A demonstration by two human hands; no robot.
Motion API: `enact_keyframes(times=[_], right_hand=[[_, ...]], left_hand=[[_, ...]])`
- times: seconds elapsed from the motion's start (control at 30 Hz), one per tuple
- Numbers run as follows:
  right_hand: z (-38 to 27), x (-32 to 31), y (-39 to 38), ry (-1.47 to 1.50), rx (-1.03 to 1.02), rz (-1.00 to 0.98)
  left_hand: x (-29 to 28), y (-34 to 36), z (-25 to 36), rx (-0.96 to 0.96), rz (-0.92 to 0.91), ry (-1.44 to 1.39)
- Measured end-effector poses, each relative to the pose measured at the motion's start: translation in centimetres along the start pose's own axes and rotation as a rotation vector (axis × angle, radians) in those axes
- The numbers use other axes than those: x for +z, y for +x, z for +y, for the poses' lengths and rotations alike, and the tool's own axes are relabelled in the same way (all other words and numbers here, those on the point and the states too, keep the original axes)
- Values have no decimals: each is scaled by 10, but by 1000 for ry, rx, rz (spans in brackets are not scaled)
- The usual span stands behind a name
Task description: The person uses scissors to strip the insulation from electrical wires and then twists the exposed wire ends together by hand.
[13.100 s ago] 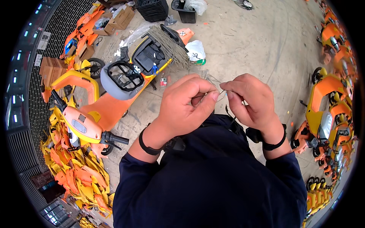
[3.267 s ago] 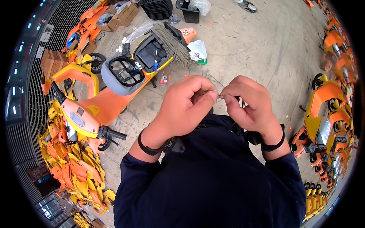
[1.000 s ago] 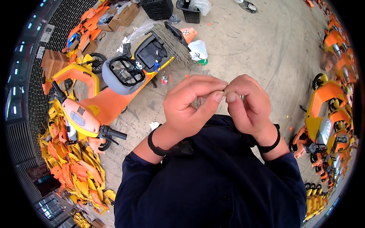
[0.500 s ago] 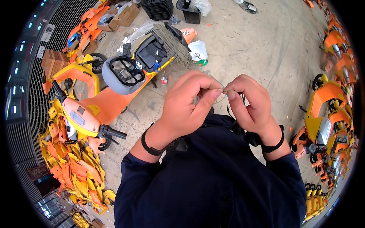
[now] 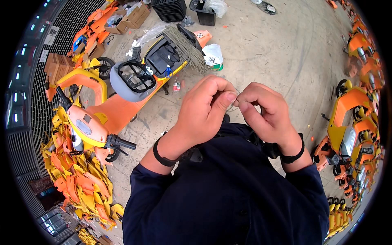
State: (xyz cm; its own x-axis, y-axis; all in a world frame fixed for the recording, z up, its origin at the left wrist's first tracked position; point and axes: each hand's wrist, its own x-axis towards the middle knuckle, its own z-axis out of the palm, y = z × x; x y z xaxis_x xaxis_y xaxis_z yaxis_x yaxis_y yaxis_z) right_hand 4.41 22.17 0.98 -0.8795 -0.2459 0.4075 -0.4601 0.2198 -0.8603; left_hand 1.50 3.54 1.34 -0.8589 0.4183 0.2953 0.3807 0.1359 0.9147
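My left hand (image 5: 204, 110) and my right hand (image 5: 267, 110) meet in front of my chest, thumbs and index fingers pinched. Between the fingertips runs a thin greyish cord (image 5: 232, 108); most of it is hidden by the fingers. Both hands are closed on this cord, held above the floor. Beyond them stands an orange and yellow scooter (image 5: 114, 112). A bundle of similar greyish cords (image 5: 185, 47) drapes over its rear, beside blue-handled scissors (image 5: 168, 71). A grey-rimmed black seat shell (image 5: 132, 81) rests on the scooter.
Orange and yellow body panels (image 5: 81, 183) are heaped at the left. A white bag (image 5: 213, 55) and a small bottle (image 5: 176, 85) are on the floor by the scooter. Black crates (image 5: 169, 10) and a black bin (image 5: 204, 14) stand far off. More scooters (image 5: 347, 118) line the right.
My right fingers have shifted slightly left and lower, tighter against the left fingertips. Less of the cord shows, and the dark strand hanging by the right thumb is out of sight.
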Motion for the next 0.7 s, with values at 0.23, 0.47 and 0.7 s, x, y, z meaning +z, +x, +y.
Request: enact_keyframes(times=[0.23,0.47,0.7], right_hand=[[-6,4,-6,551,376,39],[-5,7,1,275,193,133],[-1,9,7,-166,-167,136]], left_hand=[[2,2,-7,-27,30,-192],[1,4,1,399,211,267],[5,5,-2,473,254,395]])
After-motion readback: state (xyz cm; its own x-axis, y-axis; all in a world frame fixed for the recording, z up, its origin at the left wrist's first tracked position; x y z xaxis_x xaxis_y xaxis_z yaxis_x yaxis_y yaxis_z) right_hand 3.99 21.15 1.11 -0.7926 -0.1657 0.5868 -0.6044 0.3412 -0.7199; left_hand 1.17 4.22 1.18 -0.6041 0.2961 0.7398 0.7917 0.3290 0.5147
